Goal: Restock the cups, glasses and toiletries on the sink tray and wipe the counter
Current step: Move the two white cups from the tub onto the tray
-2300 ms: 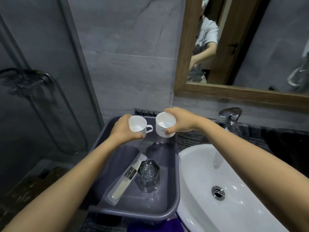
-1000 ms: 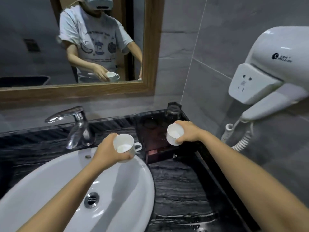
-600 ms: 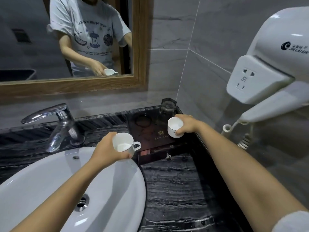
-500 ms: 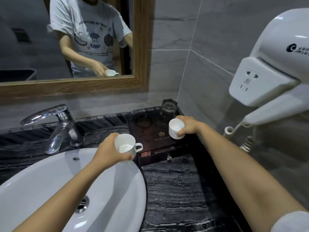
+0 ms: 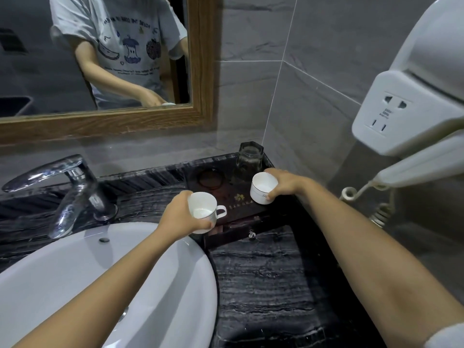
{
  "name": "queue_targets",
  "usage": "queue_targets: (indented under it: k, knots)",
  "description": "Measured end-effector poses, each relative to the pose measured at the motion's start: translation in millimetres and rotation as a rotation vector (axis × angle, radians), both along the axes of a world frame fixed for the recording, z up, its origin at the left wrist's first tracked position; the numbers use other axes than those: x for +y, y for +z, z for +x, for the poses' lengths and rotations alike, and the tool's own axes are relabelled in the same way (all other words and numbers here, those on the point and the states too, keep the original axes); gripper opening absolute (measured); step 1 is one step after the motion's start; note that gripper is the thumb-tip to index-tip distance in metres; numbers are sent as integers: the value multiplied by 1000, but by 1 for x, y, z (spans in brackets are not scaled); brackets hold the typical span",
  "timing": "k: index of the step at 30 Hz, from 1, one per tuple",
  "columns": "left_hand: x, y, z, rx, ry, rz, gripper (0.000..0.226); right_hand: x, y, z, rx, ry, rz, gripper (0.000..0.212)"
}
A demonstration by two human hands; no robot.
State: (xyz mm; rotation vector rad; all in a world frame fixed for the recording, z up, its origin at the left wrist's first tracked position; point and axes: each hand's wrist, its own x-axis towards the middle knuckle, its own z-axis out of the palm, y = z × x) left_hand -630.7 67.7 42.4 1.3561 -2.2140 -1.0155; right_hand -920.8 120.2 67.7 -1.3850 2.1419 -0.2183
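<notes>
Gripping a cup in each hand: your left hand [image 5: 179, 218] curls round the left cup [image 5: 200, 209] by the basin [image 5: 62, 267] rim, handle pointing right twd the tray [image 5: 227, 187]. Your right hand [image 5: 285, 184] clasps the right cup [image 5: 262, 189] — mouth up, over the tray's right side, just before the glass [image 5: 249, 156].

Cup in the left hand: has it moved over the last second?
Yes. The cup in the left hand has moved right, from over the basin rim to the front-left corner of the tray, nearer the glass.
</notes>
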Motion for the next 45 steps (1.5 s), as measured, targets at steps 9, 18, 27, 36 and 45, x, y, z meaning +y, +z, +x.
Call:
queue_targets:
  k: [9,18,27,36,45]
  knots:
    - [-11,-6,-44,-30,-4,18,78,13,-3,5,-18,-181,-164,102]
    - [-12,-18,-65,19,100,24,80,41,-49,53,-82,-682,-557,72]
    - [-11,-22,-75,33,97,-26,86,28,-67,64,-100,-776,-635,71]
    - [-13,-21,-80,42,86,-41,87,17,-68,62,-85,-766,-660,72]
    - [-15,-22,-82,40,95,-32,88,14,-69,61,-94,-746,-680,68]
